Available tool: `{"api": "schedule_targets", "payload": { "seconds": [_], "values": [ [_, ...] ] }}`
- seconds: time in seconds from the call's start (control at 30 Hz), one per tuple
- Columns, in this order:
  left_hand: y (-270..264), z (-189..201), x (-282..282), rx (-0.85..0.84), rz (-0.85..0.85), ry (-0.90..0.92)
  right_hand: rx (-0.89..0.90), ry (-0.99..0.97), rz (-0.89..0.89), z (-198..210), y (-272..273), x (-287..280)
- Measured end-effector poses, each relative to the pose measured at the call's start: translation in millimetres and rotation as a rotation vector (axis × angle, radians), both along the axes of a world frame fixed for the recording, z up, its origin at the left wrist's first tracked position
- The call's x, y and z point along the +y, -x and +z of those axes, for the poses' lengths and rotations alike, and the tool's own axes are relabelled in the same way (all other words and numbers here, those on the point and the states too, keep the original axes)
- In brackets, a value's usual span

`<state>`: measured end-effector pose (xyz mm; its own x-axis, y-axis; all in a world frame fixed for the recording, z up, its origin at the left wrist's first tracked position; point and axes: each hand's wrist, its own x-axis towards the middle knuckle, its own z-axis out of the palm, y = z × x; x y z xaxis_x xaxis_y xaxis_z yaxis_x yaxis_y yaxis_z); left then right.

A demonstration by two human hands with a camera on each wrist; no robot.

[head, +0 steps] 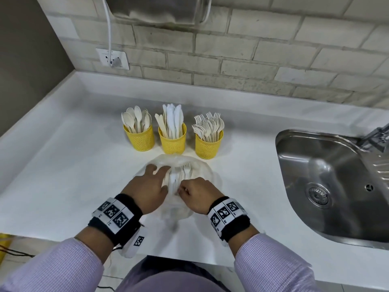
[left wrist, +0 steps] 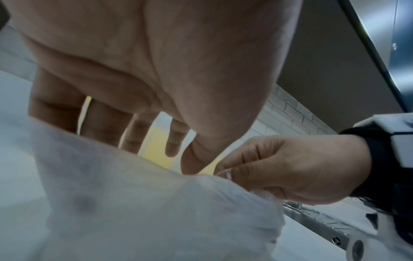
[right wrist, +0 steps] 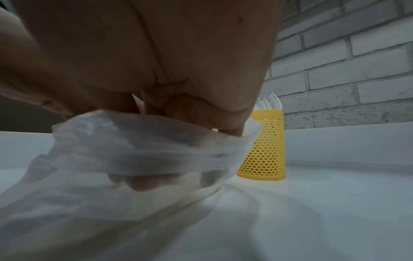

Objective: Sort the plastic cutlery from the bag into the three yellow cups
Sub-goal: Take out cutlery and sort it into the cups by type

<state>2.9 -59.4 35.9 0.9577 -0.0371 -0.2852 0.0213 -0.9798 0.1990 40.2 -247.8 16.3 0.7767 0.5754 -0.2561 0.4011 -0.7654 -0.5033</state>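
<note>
A white countertop [head: 63, 165] fills the middle of the head view. At about three o'clock a stainless steel sink [head: 328, 165] is set into it, with a round drain strainer [head: 318, 193] in its basin and part of a metal tap [head: 376, 135] at its far right rim. A pale brick wall [head: 252, 55] runs along the back. At about ten o'clock a white wall socket [head: 112, 59] holds a plug, and a white cable [head: 109, 28] rises from it. At twelve o'clock hangs a metal appliance [head: 157, 9], cut off by the top edge.
</note>
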Motion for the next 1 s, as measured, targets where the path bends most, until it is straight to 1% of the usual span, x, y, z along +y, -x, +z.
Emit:
{"api": "schedule_targets", "payload": {
  "seconds": [0.17,0.27,0.37,0.43,0.6,0.7,0.87,0.93,1.0],
  "values": [
    [-7,13,-2,-0.043,0.054,-0.081,0.008,0.064,-0.02,3,-7,-2],
    [-7,16,-3,-0.062,0.093,-0.024,0.031,0.071,-0.082,4,-13,-2],
    [-11,14,-7,-0.062,0.05,0.037,0.062,0.09,-0.128,5,-16,-1],
    [-16,9,-10,-0.018,0.033,0.031,0.079,0.099,-0.172,6,-17,0],
    [-22,-3,-14,0.2,0.069,-0.125,0.133,0.135,-0.226,0,-19,6],
    [-25,-9,-17,0.237,0.119,-0.145,0.162,0.136,-0.26,-6,-18,10],
    [-32,-12,-26,0.219,0.18,-0.104,0.164,0.126,-0.301,-9,-18,10],
    [-39,-16,-30,0.199,0.198,-0.049,0.166,0.121,-0.28,-9,-18,10],
    [-46,-29,-30,0.189,0.182,0.009,0.175,0.105,-0.23,-8,-17,8]
  ]
}}
